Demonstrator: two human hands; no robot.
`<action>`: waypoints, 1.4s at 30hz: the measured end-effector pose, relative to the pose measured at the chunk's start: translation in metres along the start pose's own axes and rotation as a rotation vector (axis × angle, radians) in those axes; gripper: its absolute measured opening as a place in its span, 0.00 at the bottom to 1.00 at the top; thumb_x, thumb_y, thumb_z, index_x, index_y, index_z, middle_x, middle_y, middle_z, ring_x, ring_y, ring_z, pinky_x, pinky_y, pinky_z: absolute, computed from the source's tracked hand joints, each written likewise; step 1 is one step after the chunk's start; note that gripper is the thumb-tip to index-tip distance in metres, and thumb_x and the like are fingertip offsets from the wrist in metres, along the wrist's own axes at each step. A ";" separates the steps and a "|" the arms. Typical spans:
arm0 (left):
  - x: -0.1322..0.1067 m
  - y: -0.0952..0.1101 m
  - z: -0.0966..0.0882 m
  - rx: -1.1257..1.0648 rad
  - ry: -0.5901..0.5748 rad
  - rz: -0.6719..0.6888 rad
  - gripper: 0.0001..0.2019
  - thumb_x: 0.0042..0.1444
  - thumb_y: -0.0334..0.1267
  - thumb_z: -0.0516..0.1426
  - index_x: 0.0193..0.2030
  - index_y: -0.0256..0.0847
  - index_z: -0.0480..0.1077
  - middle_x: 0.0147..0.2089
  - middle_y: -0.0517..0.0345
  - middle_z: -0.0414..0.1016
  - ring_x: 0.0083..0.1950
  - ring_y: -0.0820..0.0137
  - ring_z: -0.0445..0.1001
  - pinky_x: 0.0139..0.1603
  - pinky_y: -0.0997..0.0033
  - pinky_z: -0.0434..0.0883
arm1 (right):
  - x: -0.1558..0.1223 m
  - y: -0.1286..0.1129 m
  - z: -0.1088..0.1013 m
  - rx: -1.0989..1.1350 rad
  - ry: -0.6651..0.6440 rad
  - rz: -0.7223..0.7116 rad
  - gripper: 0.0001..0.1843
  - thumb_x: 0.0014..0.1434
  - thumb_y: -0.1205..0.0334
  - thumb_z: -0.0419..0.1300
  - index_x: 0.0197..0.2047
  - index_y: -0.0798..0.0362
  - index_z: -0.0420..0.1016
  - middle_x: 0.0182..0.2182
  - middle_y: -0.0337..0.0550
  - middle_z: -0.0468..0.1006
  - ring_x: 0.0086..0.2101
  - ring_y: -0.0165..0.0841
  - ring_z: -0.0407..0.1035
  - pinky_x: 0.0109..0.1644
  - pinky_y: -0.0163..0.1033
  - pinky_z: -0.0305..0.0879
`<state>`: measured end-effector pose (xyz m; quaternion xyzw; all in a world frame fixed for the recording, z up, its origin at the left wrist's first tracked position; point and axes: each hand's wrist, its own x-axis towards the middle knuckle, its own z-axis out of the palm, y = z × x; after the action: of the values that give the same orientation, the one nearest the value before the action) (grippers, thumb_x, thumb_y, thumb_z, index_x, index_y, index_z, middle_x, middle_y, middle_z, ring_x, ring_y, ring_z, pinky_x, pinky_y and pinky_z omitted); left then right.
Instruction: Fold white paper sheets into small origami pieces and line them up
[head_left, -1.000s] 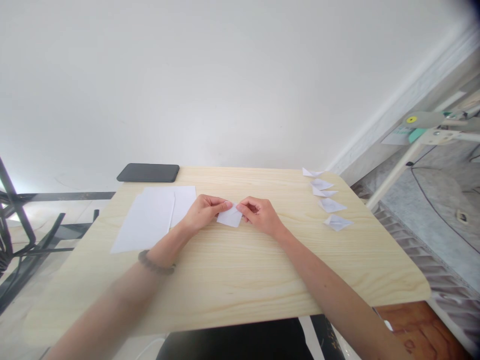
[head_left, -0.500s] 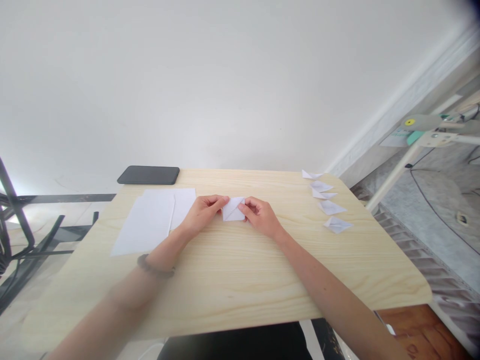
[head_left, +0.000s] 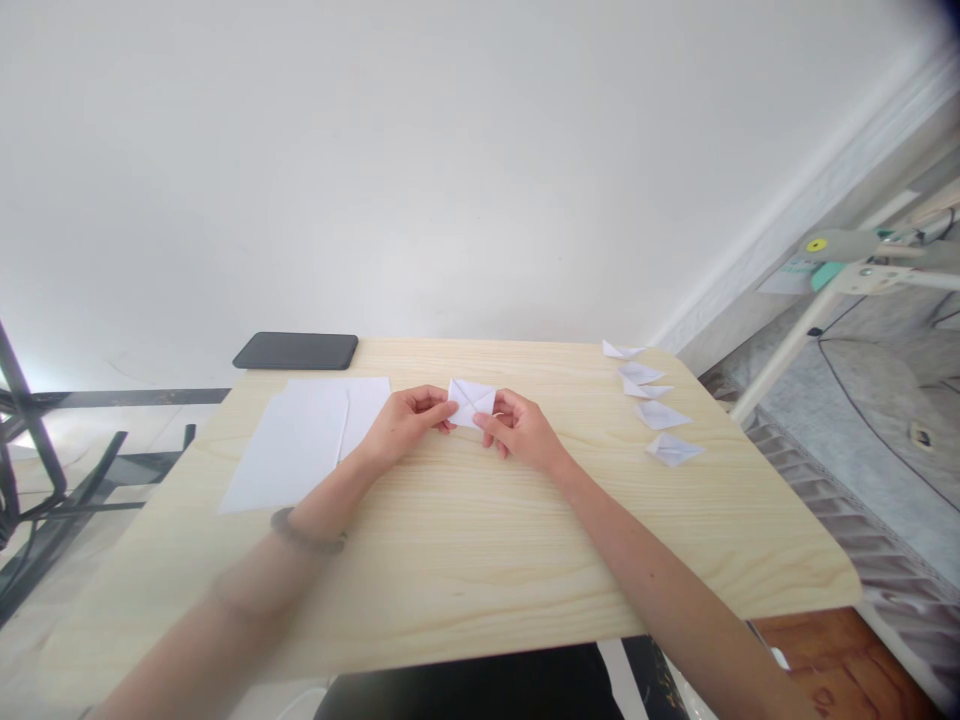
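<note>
A small white folded paper (head_left: 471, 400) with crossing creases is held up over the middle of the table. My left hand (head_left: 411, 425) pinches its left edge between thumb and fingers. On the opposite side, my right hand (head_left: 523, 430) grips the lower right part, its thumb lying on the front face. White paper sheets (head_left: 281, 445) lie flat to the left of my left hand, overlapping each other. Several folded white paper pieces (head_left: 663, 414) form a column along the table's right side.
A black phone (head_left: 296, 351) lies at the back left of the light wooden table (head_left: 480, 560). Behind the table rises a white wall (head_left: 480, 170). Dark metal frames stand at the left, and a white metal stand (head_left: 795, 340) at the right.
The folded paper has been raised slightly and turned, and its visible face now shows crossing creases instead of one diagonal. Both hands have shifted their hold on its edges.
</note>
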<state>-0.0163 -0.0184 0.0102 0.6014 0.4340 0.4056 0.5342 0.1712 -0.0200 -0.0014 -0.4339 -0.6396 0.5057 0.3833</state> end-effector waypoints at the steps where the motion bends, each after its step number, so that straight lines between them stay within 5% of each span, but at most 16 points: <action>1: 0.000 0.000 0.000 -0.037 0.017 -0.008 0.13 0.47 0.45 0.57 0.33 0.36 0.67 0.29 0.58 0.72 0.30 0.73 0.70 0.36 0.71 0.67 | 0.000 0.001 0.000 0.005 -0.007 0.001 0.17 0.48 0.51 0.58 0.35 0.55 0.66 0.28 0.41 0.73 0.20 0.25 0.66 0.15 0.27 0.59; 7: -0.002 0.003 0.003 -0.028 -0.025 -0.036 0.17 0.47 0.46 0.58 0.40 0.38 0.65 0.28 0.59 0.73 0.32 0.69 0.73 0.38 0.69 0.68 | 0.000 0.003 -0.003 -0.043 -0.020 -0.015 0.13 0.50 0.53 0.56 0.30 0.56 0.68 0.23 0.39 0.71 0.17 0.22 0.61 0.16 0.27 0.58; 12: -0.003 0.004 0.003 0.137 0.001 -0.006 0.17 0.47 0.50 0.55 0.28 0.36 0.70 0.30 0.56 0.74 0.35 0.68 0.71 0.34 0.72 0.66 | 0.000 0.001 -0.006 -0.118 0.019 -0.024 0.16 0.53 0.50 0.54 0.28 0.56 0.69 0.21 0.38 0.71 0.14 0.20 0.58 0.16 0.27 0.55; 19: -0.003 0.003 -0.002 0.255 0.037 -0.026 0.17 0.46 0.50 0.56 0.27 0.36 0.72 0.25 0.57 0.74 0.28 0.71 0.69 0.29 0.75 0.62 | -0.002 -0.006 -0.008 -0.225 0.030 -0.067 0.16 0.54 0.52 0.53 0.26 0.56 0.70 0.20 0.39 0.73 0.17 0.22 0.64 0.21 0.27 0.58; 23: -0.001 0.003 -0.003 0.192 0.064 -0.047 0.17 0.43 0.50 0.58 0.26 0.35 0.73 0.26 0.56 0.75 0.29 0.70 0.71 0.31 0.74 0.66 | -0.002 -0.006 -0.007 -0.221 0.058 -0.069 0.16 0.53 0.51 0.54 0.26 0.56 0.70 0.22 0.41 0.75 0.21 0.25 0.69 0.25 0.29 0.62; 30: 0.000 0.001 -0.001 -0.040 0.018 -0.095 0.18 0.48 0.50 0.56 0.33 0.34 0.75 0.31 0.52 0.76 0.33 0.68 0.73 0.40 0.68 0.71 | 0.001 0.000 -0.007 -0.114 0.048 0.002 0.18 0.54 0.49 0.52 0.32 0.56 0.72 0.29 0.45 0.77 0.23 0.28 0.71 0.16 0.27 0.56; 42: -0.002 0.002 -0.002 0.081 -0.038 -0.058 0.19 0.42 0.45 0.61 0.39 0.35 0.70 0.32 0.55 0.75 0.33 0.68 0.73 0.34 0.71 0.69 | -0.003 -0.004 -0.001 -0.177 0.071 -0.089 0.17 0.54 0.51 0.52 0.28 0.56 0.71 0.24 0.41 0.76 0.18 0.23 0.66 0.19 0.27 0.58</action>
<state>-0.0183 -0.0201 0.0118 0.6173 0.4571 0.3609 0.5290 0.1729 -0.0226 0.0024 -0.4549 -0.6864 0.4142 0.3877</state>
